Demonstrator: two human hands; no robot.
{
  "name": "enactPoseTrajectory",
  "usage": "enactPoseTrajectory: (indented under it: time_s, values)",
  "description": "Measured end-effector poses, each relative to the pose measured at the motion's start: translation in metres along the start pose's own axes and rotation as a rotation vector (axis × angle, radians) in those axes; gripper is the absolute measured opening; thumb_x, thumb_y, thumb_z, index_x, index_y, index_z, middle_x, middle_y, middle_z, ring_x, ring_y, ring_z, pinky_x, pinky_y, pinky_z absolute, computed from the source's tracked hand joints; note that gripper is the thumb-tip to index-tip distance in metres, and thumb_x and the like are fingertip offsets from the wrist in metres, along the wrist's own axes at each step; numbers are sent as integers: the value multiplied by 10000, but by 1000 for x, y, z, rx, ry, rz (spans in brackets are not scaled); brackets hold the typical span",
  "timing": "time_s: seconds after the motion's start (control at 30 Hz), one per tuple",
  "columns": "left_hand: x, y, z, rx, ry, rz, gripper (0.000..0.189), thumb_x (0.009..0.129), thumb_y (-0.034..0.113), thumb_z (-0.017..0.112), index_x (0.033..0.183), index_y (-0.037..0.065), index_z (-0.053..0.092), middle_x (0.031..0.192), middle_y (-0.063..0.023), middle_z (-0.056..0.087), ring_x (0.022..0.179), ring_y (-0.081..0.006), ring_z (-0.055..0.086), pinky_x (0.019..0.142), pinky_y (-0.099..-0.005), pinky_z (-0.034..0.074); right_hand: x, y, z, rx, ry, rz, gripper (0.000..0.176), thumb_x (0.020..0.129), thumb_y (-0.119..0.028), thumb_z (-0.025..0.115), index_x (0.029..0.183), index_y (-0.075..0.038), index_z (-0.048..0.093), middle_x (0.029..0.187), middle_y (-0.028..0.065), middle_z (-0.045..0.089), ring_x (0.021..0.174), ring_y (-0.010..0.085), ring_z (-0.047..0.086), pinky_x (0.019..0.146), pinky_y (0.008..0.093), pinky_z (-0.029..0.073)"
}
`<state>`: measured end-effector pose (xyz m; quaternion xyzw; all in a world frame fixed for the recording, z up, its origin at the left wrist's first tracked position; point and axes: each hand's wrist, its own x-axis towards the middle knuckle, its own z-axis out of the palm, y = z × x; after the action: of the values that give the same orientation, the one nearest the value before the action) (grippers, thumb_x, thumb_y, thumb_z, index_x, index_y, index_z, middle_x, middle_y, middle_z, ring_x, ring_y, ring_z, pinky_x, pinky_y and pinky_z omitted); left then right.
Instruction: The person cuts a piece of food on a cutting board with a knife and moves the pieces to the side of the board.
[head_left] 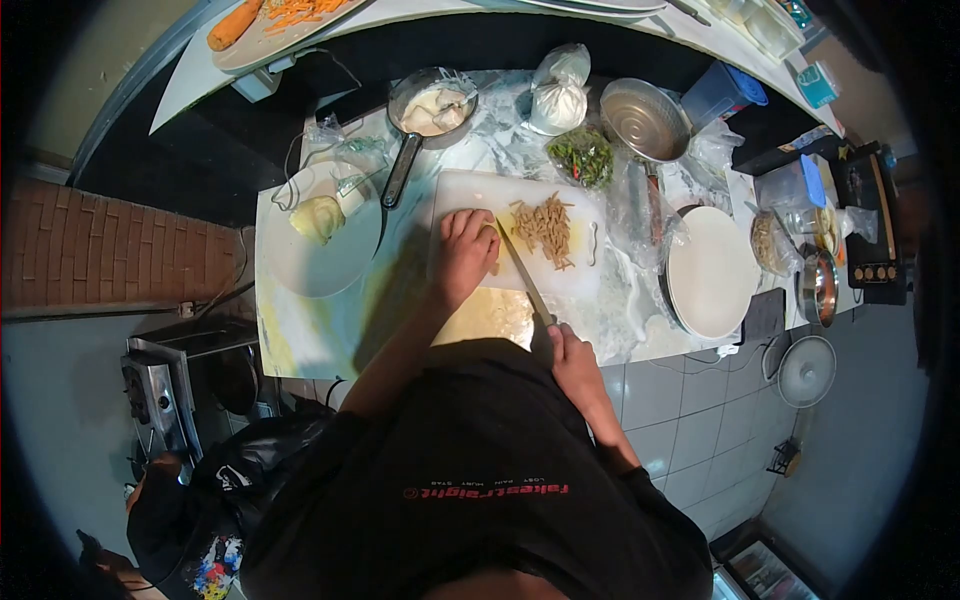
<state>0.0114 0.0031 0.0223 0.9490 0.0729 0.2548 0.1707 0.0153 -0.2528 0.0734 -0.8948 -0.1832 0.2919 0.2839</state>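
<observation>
My left hand (467, 255) rests on the white cutting board (470, 186) with its fingers curled down. A yellowish bit of food shows at the fingertips, mostly hidden, so I cannot make out its kind. My right hand (572, 362) grips the handle of a kitchen knife (524, 272). The long blade slants across the board, its tip close beside my left fingers. Just right of the blade lies a pile of light brown food strips (543, 230). A wet yellowish patch (485, 318) spreads on the counter below the board.
Left stands a plate (290, 262) with a pale vegetable piece (318, 219). Behind the board are a frying pan (408, 165), a bag of white stuff (558, 105), bagged green chillies (582, 158) and a metal pan (645, 120). White plates (712, 272) sit right. Another person (185, 520) is at lower left.
</observation>
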Motion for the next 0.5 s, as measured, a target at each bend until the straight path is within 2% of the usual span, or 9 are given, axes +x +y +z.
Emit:
enactPoseTrajectory:
  time_s: [0.27, 0.5]
  values:
    - [-2, 0, -1, 11, -17, -19, 89, 761, 105, 708, 830, 81, 657, 1101, -40, 607, 1097, -247, 546, 987, -418, 381, 5, -5, -1, -79, 4, -3, 413, 1064, -357, 401, 1017, 15, 575, 841, 326, 658, 815, 535, 626, 712, 605, 508]
    - [0, 4, 1, -46, -14, -21, 90, 771, 101, 708, 840, 77, 654, 1079, -48, 609, 1081, -247, 552, 970, -416, 385, 11, 1, 1, -131, 96, -23, 413, 1064, -363, 399, 1025, 10, 572, 754, 348, 633, 747, 541, 627, 631, 610, 511]
